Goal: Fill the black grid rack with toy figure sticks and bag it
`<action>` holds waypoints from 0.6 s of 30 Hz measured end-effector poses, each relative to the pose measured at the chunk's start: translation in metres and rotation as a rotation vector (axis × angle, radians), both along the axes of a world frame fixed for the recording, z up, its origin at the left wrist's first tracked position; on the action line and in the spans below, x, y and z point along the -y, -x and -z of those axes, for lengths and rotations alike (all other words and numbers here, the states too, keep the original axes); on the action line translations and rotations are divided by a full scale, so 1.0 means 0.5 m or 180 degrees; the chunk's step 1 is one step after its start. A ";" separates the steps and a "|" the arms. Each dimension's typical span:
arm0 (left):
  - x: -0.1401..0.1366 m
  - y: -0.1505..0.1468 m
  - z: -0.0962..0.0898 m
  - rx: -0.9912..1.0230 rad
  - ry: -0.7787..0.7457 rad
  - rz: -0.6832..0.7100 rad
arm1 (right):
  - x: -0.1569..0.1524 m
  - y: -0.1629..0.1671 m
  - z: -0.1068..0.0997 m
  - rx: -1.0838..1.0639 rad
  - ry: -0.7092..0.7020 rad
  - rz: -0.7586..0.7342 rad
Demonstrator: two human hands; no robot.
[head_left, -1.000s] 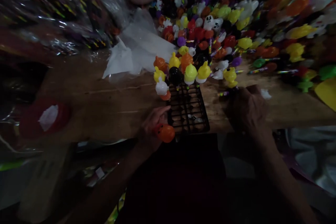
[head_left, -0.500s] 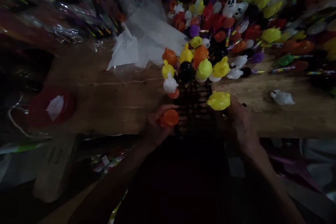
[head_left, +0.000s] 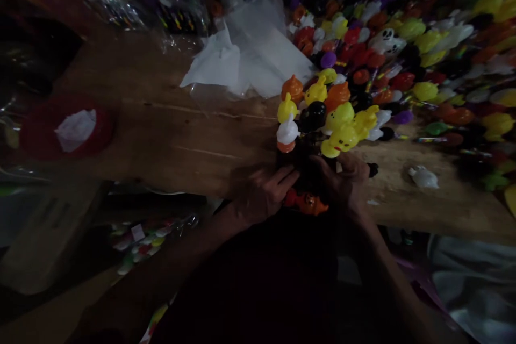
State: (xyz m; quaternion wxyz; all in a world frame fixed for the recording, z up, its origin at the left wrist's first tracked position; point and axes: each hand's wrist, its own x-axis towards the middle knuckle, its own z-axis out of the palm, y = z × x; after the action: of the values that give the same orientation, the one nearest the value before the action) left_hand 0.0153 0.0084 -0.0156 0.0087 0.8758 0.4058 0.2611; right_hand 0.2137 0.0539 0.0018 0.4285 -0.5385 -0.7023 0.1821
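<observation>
My left hand point(head_left: 276, 189) is closed at the near edge of the table, its fingers pointing right. It grips an orange pumpkin-like plastic topper point(head_left: 312, 204), which lies on its side below the fingers. Opposite it, my right hand point(head_left: 342, 180) is closed just under a yellow duck topper point(head_left: 343, 141); whatever is below the duck is hidden by the fingers. Beyond both hands, several toppers stand bunched together: a white one point(head_left: 287, 130) on an orange base, a black ball point(head_left: 313, 116), an orange pumpkin point(head_left: 292, 88). The dark rack beneath them is mostly covered.
A large pile of colourful toppers and sticks point(head_left: 403, 59) fills the back right. White plastic sheets point(head_left: 258, 48) lie at the back middle. On the left sits a red bowl point(head_left: 102, 129) with white paper in it. A loose white topper point(head_left: 424, 177) lies right of my hand.
Both hands have drawn closer together. The orange topper has gone from upright to lying nearer my body, and the yellow duck has moved against the bunch. The camera view has shifted left.
</observation>
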 end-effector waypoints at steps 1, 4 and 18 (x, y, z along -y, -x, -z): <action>-0.001 0.000 -0.002 0.0016 -0.0037 -0.0016 | -0.001 0.010 0.002 0.0022 -0.0035 0.0007; -0.006 -0.002 -0.005 0.0051 -0.0109 -0.0084 | -0.010 0.033 0.011 0.0149 -0.0004 -0.0081; -0.002 -0.003 0.015 0.0021 0.0141 -0.0024 | -0.037 0.038 0.038 0.0662 -0.0132 -0.0600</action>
State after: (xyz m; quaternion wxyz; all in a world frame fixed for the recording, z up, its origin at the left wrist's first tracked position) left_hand 0.0166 0.0096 -0.0229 0.0284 0.8730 0.4148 0.2549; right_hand 0.1946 0.0724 -0.0172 0.3455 -0.4772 -0.7940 0.1501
